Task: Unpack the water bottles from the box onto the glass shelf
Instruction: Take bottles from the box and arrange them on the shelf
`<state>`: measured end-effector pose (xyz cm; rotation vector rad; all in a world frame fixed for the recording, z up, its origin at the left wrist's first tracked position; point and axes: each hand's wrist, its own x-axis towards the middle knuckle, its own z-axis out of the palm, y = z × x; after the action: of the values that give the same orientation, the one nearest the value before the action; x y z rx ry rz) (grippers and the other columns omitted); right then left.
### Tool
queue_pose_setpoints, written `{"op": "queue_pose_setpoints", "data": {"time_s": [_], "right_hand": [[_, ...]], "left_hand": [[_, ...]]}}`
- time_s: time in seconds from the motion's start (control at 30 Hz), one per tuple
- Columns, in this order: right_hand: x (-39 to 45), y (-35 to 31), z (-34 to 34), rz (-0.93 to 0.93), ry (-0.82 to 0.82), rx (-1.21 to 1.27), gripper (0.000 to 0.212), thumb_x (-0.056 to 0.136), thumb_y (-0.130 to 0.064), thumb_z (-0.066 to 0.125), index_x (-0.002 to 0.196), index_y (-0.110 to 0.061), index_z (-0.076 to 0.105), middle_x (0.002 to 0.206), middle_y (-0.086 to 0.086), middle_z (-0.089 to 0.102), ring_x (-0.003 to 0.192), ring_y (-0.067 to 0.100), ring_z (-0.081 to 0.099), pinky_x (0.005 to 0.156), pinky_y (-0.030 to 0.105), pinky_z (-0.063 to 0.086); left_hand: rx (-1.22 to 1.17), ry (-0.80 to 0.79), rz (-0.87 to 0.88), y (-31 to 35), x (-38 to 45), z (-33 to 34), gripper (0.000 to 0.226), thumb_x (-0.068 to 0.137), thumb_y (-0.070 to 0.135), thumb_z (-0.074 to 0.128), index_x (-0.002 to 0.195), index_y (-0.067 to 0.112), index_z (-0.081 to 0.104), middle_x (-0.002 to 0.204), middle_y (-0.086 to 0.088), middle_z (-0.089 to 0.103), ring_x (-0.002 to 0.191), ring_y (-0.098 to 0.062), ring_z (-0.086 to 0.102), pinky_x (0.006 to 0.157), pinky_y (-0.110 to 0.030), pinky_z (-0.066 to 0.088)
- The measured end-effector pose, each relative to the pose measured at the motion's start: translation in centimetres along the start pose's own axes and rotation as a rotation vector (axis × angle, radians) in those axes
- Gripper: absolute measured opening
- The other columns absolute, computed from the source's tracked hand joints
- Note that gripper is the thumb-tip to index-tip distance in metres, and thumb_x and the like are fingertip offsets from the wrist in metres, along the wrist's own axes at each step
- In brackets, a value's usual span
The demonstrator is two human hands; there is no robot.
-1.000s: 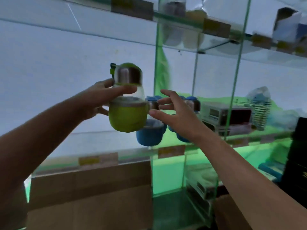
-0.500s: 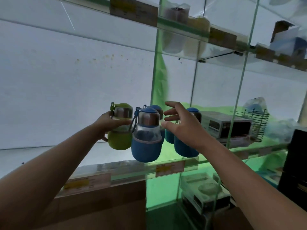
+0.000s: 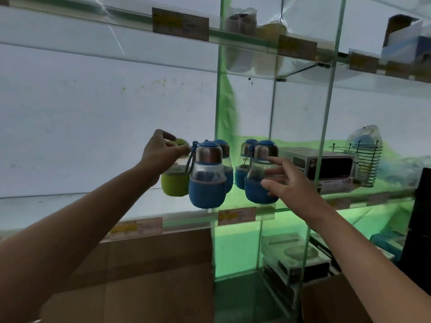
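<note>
While four blue water bottles (image 3: 207, 178) already stand grouped at mid-frame on the glass shelf (image 3: 70, 203), the left hand (image 3: 161, 152) pinches the cap of a green water bottle (image 3: 175, 183), set at their left and seemingly on the glass. The right hand (image 3: 286, 180) is spread, fingertips touching the nearest blue bottle. A cardboard box (image 3: 140, 287) sits lower left; its contents are hidden, so the remaining count cannot be judged.

Left hand (image 3: 161, 152) raised with fingers curled, right hand (image 3: 286, 180) outstretched, fingers spread
</note>
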<state>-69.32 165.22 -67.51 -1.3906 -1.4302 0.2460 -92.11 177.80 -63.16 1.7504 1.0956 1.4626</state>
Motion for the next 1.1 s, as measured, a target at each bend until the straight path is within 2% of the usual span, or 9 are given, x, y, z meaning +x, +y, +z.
{"op": "queue_pose_setpoints", "data": {"time_s": [0.2, 0.37, 0.47, 0.6, 0.67, 0.8, 0.9, 1.0, 1.1], "right_hand": [[-5.1, 3.8, -4.4, 0.074, 0.063, 0.067, 0.046, 0.084, -0.010, 0.066, 0.125, -0.024, 0.049, 0.110, -0.004, 0.059, 0.104, 0.016, 0.061, 0.091, 0.041, 0.051], [-11.0, 9.2, -9.1, 0.208, 0.161, 0.114, 0.036, 0.083, -0.007, 0.066, 0.111, -0.025, 0.051, 0.111, -0.001, 0.060, 0.099, 0.013, 0.061, 0.086, 0.035, 0.050], [-14.0, 12.3, -11.5, 0.312, 0.153, 0.020, 0.037, 0.082, -0.008, 0.068, 0.111, -0.023, 0.050, 0.108, -0.001, 0.058, 0.098, 0.015, 0.059, 0.084, 0.033, 0.051], [-18.3, 16.0, -14.6, 0.430, 0.086, -0.127, 0.038, 0.080, -0.011, 0.070, 0.110, -0.024, 0.051, 0.102, -0.003, 0.056, 0.093, 0.011, 0.059, 0.081, 0.026, 0.048], [-20.4, 17.7, -15.8, 0.501, 0.034, -0.215, 0.039, 0.081, -0.012, 0.069, 0.113, -0.024, 0.050, 0.102, -0.005, 0.055, 0.093, 0.009, 0.057, 0.083, 0.024, 0.047], [-24.9, 21.3, -17.7, 0.652, -0.082, -0.373, 0.040, 0.081, -0.018, 0.070, 0.114, -0.026, 0.049, 0.107, -0.004, 0.054, 0.103, 0.013, 0.055, 0.096, 0.036, 0.048], [-28.0, 23.7, -18.4, 0.771, -0.164, -0.440, 0.043, 0.080, -0.020, 0.070, 0.117, -0.026, 0.049, 0.115, -0.001, 0.053, 0.103, 0.012, 0.056, 0.092, 0.033, 0.049], [-30.4, 25.4, -18.2, 0.844, -0.266, -0.474, 0.045, 0.079, -0.022, 0.070, 0.118, -0.025, 0.049, 0.120, 0.001, 0.054, 0.100, 0.009, 0.056, 0.084, 0.024, 0.049], [-31.9, 27.1, -17.3, 0.874, -0.369, -0.558, 0.051, 0.082, -0.022, 0.068, 0.128, -0.017, 0.048, 0.129, 0.005, 0.050, 0.113, 0.017, 0.054, 0.095, 0.030, 0.047]], "left_hand": [[-0.088, -0.264, 0.049, 2.1, -7.9, 7.4, 0.036, 0.077, 0.012, 0.074, 0.105, 0.009, 0.052, 0.084, -0.002, 0.062, 0.083, -0.018, 0.060, 0.074, -0.028, 0.049], [-0.149, -0.508, -0.026, 0.7, -14.0, 17.1, 0.030, 0.075, 0.016, 0.077, 0.098, 0.014, 0.057, 0.082, -0.001, 0.061, 0.071, -0.010, 0.055, 0.065, -0.024, 0.044], [-0.169, -0.622, -0.083, -0.5, -17.9, 22.6, 0.032, 0.074, 0.015, 0.077, 0.100, 0.013, 0.058, 0.085, -0.002, 0.063, 0.068, -0.006, 0.056, 0.061, -0.021, 0.044], [-0.183, -0.727, -0.105, -2.3, -23.1, 28.9, 0.030, 0.074, 0.008, 0.076, 0.097, 0.009, 0.058, 0.069, 0.007, 0.059, 0.056, 0.001, 0.055, 0.052, -0.008, 0.045], [-0.142, -0.804, -0.081, -3.4, -25.4, 31.0, 0.028, 0.072, 0.010, 0.077, 0.093, 0.012, 0.058, 0.068, 0.009, 0.059, 0.061, -0.001, 0.057, 0.067, -0.017, 0.050], [-0.013, -0.980, -0.079, -5.9, -28.9, 34.0, 0.030, 0.069, 0.020, 0.081, 0.087, 0.024, 0.057, 0.082, 0.007, 0.061, 0.087, -0.017, 0.063, 0.086, -0.035, 0.054], [0.047, -1.105, -0.091, -7.5, -30.9, 36.0, 0.032, 0.071, 0.022, 0.079, 0.095, 0.023, 0.057, 0.093, 0.005, 0.061, 0.094, -0.017, 0.063, 0.087, -0.033, 0.054], [0.137, -1.235, -0.082, -9.0, -33.7, 37.6, 0.040, 0.073, 0.024, 0.077, 0.108, 0.021, 0.058, 0.099, 0.006, 0.062, 0.091, -0.009, 0.059, 0.076, -0.023, 0.051], [0.249, -1.336, -0.030, -10.7, -36.3, 39.2, 0.048, 0.071, 0.028, 0.078, 0.115, 0.019, 0.058, 0.108, 0.002, 0.065, 0.093, -0.009, 0.058, 0.074, -0.019, 0.045]]}}
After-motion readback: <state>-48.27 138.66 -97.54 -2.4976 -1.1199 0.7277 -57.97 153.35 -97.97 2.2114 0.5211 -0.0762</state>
